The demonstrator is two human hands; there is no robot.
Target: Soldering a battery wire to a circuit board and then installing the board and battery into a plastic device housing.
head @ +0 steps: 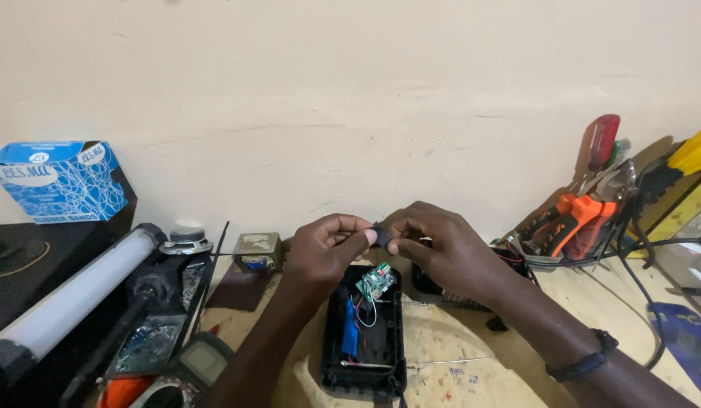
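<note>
My left hand (325,245) and my right hand (441,249) meet above the bench, and both pinch a small black piece (380,233) between their fingertips. Right below them lies an open black plastic case (365,336). Inside it sit a small green circuit board (376,282), a blue cell (351,332) and thin white and red wires. My right wrist wears a dark band (584,363).
A white tube lamp (74,295) lies at the left beside a blue box (59,181), a small speaker (185,242) and a little transformer (256,251). At the right stands a holder of pliers and screwdrivers (584,219). A meter (199,363) sits near the front edge.
</note>
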